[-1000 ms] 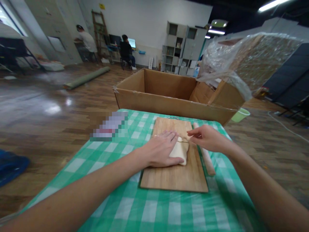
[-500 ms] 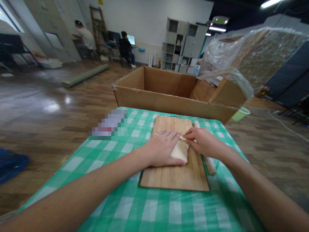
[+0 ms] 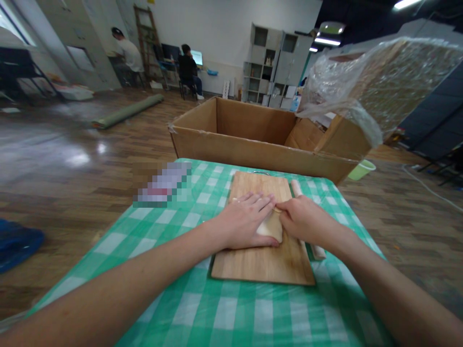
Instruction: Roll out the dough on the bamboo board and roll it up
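Note:
A flat piece of pale dough [image 3: 270, 230] lies on the wooden cutting board [image 3: 262, 270], mostly covered by my hands. My left hand [image 3: 246, 221] rests flat on the dough with its fingers stretched out and its thumb along the near edge. At the dough's far right edge, my right hand [image 3: 304, 217] has its fingers curled in, with the index finger pressed to the dough beside my left fingertips. Just right of the board, partly behind my right hand, is a wooden rolling pin [image 3: 318, 251].
The table has a green checked tablecloth [image 3: 188, 308]. A blurred-out flat item [image 3: 162, 185] lies at its left edge. Beyond the table stands a large cardboard box [image 3: 246, 147] with plastic wrap [image 3: 336, 82] on its right. A light green bin [image 3: 361, 169] is behind right. Two people sit far back.
My right fingers have shifted from a pinch on the dough's edge to a pressing, curled pose. My left fingers have slid slightly toward them. The dough stays on the board.

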Available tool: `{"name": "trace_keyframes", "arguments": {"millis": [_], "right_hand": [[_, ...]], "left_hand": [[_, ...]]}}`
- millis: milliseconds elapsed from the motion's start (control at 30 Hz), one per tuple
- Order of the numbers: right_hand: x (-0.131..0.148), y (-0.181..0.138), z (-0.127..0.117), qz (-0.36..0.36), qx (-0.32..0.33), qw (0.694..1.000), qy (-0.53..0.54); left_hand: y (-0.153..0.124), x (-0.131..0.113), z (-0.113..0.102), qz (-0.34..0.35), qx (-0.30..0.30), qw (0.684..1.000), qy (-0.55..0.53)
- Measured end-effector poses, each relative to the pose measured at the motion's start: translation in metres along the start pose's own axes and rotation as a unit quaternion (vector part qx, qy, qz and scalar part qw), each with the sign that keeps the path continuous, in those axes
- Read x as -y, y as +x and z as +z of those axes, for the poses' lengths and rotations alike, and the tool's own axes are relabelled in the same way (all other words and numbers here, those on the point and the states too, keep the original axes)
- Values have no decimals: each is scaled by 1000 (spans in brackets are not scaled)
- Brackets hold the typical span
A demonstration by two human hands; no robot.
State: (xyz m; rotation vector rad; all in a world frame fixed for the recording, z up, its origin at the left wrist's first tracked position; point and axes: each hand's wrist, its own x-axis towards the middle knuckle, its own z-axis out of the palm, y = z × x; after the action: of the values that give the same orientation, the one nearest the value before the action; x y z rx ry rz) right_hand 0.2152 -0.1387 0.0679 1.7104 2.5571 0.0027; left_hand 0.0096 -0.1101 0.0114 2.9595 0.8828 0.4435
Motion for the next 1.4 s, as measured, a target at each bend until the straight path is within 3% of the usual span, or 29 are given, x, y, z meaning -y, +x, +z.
{"name": "trace_keyframes", "arguments": {"millis": [133, 267, 400, 500, 600, 733, 933, 1133, 1300, 1400], "right_hand": [[0, -4, -3, -38, -10, 998, 40], [18, -15, 11, -87, -12, 995, -51], [36, -22, 22, -61, -17, 991, -118], [26, -18, 14, -62, -10, 998, -26], [-4, -6, 0, -58, 12, 993, 105], [-33, 11, 0, 34, -2, 977, 213], [-22, 18, 19, 79, 32, 950, 300], [-24, 18, 18, 78, 19, 933, 350], [-36, 21, 28, 71, 95, 872, 475], [-46, 21, 29, 61, 77, 884, 457]], "left_hand": [[3, -2, 1, 22, 6, 1000, 15], [5, -4, 4, 33, 10, 998, 43], [4, -5, 7, 35, 8, 997, 62], [2, -6, 7, 31, -11, 998, 49], [1, -7, 2, 27, -34, 999, 18], [0, -6, -10, -8, -40, 999, -22], [6, 26, -25, -134, 4, 985, -108], [6, 70, -44, -206, 114, 927, -291], [-3, 78, -68, -141, 211, 857, -449], [-7, 81, -67, -126, 236, 799, -539]]}}
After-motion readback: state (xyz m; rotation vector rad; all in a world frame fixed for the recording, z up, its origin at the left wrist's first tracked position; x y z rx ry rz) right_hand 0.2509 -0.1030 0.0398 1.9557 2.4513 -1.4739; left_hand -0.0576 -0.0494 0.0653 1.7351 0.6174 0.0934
